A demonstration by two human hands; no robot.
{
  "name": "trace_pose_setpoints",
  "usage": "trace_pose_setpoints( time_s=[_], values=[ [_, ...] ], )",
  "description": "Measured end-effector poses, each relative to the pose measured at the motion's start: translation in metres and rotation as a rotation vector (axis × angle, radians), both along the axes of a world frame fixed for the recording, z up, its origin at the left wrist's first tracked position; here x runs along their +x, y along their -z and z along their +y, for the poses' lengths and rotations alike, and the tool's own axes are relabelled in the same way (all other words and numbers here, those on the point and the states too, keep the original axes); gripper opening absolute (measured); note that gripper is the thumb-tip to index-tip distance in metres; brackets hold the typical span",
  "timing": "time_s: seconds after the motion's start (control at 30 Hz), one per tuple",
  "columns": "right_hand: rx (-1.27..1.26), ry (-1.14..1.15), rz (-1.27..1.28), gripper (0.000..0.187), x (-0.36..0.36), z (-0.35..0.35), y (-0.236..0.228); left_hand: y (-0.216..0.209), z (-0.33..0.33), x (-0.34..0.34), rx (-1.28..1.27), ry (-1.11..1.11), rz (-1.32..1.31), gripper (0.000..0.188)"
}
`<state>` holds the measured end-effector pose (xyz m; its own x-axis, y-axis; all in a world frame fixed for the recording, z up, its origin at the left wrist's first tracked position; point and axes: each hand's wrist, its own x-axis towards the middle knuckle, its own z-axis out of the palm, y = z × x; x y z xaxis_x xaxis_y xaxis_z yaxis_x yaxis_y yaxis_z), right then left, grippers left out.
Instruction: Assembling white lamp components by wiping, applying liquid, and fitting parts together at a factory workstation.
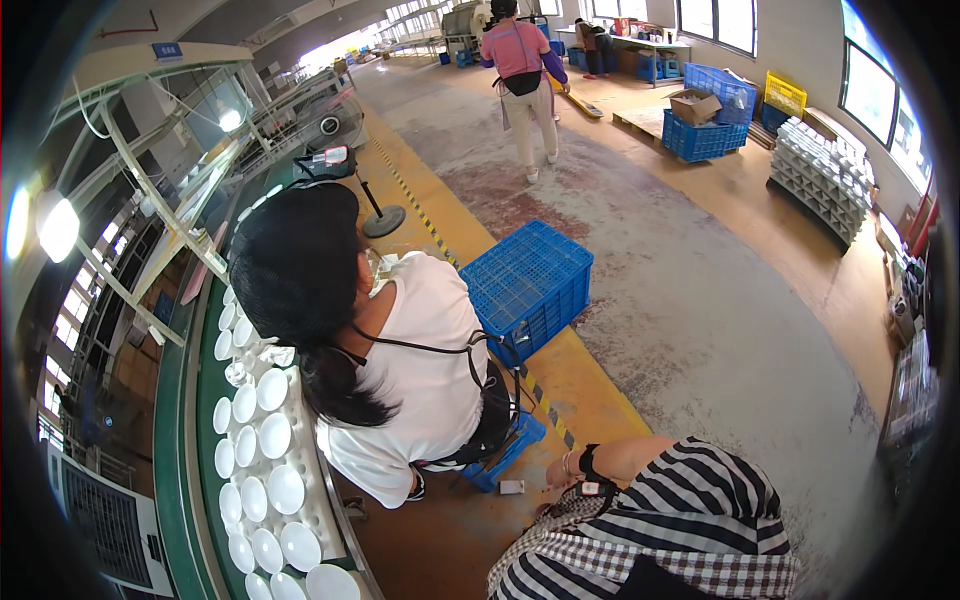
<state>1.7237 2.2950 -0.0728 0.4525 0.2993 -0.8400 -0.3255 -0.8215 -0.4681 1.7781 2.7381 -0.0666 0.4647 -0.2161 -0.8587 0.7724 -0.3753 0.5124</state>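
My right arm, in a black-and-white striped sleeve, comes in at the lower right. A dark band and a bracelet circle its wrist. Only a small part of my right hand shows beside my checked apron; its fingers are hidden, so whether it holds anything cannot be told. My left hand is out of the picture. To the left, a co-worker in a white top and black cap sits on a blue stool. Past that person, white bowls stand in rows on a pale moulded tray.
A green conveyor line runs along the left. Beside the co-worker stands a blue crate near striped floor tape. Another person in pink is farther up the aisle. Stacked moulded trays and blue bins line the right side.
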Motion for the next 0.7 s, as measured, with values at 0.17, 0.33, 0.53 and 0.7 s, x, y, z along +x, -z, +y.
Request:
trace_pose_setpoints(
  time_s=[0.17,0.33,0.53,0.7],
  values=[
    [0.06,0.172,0.066,0.03,0.004,0.001,-0.001,-0.003,0.002,0.005,0.002,-0.01,0.005,0.02],
    [0.051,0.125,0.044,0.027,0.01,0.002,-0.014,-0.003,0.006,0.008,0.002,-0.017,0.008,0.02],
    [0.098,0.164,0.038,0.026,0.009,0.003,-0.016,0.005,0.011,0.007,0.004,-0.022,0.005,0.02],
    [0.046,0.246,0.083,0.026,-0.001,0.003,0.007,0.01,0.014,0.001,0.007,-0.025,-0.004,0.02]
  ],
)
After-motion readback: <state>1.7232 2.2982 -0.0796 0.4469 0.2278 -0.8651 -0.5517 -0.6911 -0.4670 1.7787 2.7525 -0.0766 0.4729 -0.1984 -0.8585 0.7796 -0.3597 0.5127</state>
